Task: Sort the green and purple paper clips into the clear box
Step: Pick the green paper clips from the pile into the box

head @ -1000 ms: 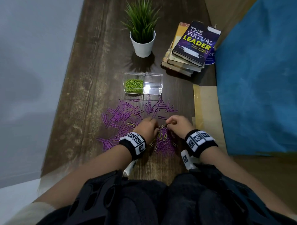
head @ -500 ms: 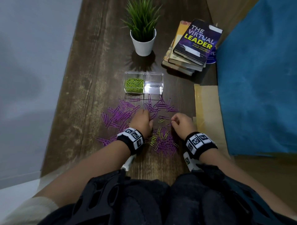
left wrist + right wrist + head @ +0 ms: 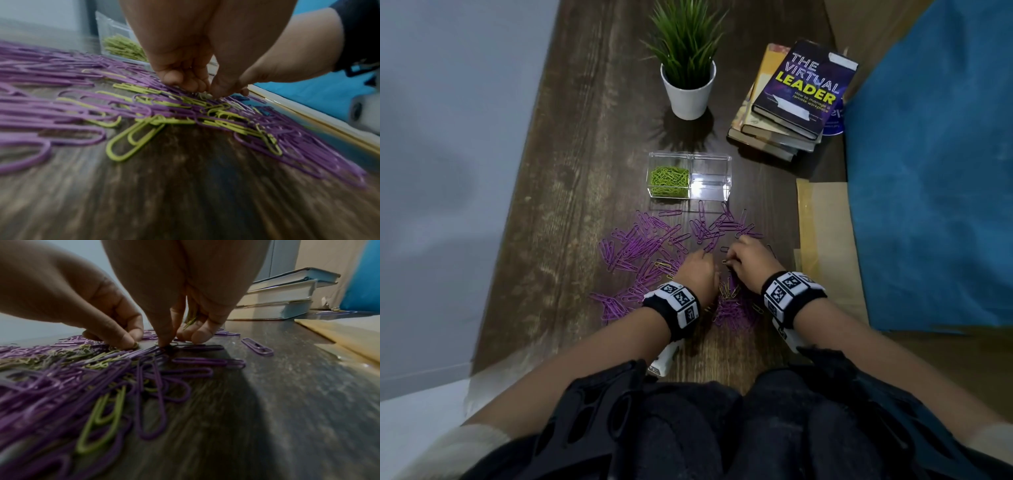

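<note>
Picking greens out of the mixed paper clips (image 3: 727, 301) on the table (image 3: 585, 171), the right hand (image 3: 751, 260) pinches green clips (image 3: 190, 321) and the left hand (image 3: 697, 270) curls fingertips onto the pile, its grip unclear, because the clear box (image 3: 710, 161) keeps green in its left compartment.

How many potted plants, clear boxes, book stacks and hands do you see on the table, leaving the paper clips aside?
Potted plants: 1
Clear boxes: 1
Book stacks: 1
Hands: 2, the left hand and the right hand
Total: 5
</note>
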`<state>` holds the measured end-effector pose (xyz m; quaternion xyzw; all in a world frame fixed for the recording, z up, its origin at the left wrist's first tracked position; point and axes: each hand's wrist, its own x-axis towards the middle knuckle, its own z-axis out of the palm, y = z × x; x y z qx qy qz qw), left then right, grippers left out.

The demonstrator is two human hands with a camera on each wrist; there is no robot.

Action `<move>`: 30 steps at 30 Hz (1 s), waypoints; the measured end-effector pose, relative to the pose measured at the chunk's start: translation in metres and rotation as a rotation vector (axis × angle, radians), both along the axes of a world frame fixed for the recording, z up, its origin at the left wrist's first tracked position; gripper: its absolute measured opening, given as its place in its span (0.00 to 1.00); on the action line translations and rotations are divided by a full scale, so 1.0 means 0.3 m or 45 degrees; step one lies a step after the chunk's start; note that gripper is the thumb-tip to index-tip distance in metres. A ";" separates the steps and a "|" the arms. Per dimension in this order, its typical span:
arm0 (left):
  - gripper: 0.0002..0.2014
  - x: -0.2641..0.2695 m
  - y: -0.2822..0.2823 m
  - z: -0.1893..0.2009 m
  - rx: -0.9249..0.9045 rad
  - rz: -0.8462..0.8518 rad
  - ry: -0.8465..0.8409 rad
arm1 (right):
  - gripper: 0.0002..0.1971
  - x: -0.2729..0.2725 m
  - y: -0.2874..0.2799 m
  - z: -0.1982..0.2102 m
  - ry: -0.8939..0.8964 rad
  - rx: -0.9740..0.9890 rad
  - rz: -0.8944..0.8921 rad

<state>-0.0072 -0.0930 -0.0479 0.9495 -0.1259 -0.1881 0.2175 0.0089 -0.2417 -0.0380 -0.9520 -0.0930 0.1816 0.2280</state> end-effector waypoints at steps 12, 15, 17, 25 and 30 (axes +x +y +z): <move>0.10 0.026 0.061 0.079 -0.860 0.675 0.559 | 0.12 -0.080 -0.113 0.051 0.573 1.229 -1.147; 0.10 0.018 0.044 0.060 -0.625 0.392 0.466 | 0.09 -0.112 -0.120 0.070 0.678 1.214 -1.181; 0.05 0.005 0.033 0.057 -0.330 0.067 0.337 | 0.08 -0.127 -0.118 0.063 0.662 0.991 -1.078; 0.06 0.006 0.084 0.022 -0.041 -0.248 0.127 | 0.10 -0.170 -0.038 0.054 0.386 0.048 -0.506; 0.07 0.006 0.107 0.037 -0.017 -0.302 0.072 | 0.07 -0.152 -0.063 0.049 0.278 0.077 -0.604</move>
